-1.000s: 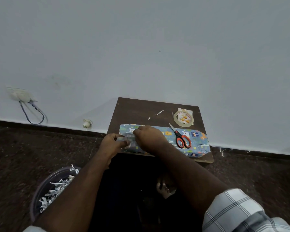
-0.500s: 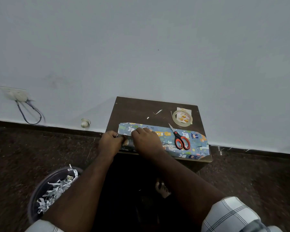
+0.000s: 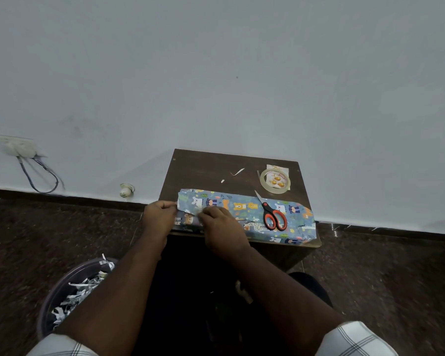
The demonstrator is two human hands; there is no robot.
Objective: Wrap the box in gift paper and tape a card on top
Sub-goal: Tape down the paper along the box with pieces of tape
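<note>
A long box wrapped in blue gift paper with cartoon animals lies along the front edge of a small brown table. At its left end the paper stands open and a dark printed side of the box shows. My left hand pinches the left edge of the paper. My right hand rests on the box top, its fingers curled on the paper flap beside the opening. Red-handled scissors lie on the box. A tape roll sits on a small card at the back right.
Small paper scraps lie on the table. A dark bin full of shredded paper stands on the floor at the lower left. The white wall behind carries a socket with a cable. My knees fill the space below the table.
My left hand has shifted left to the paper's edge, uncovering the box's open left end. My right hand slid slightly toward me. The camera view moved a little.
</note>
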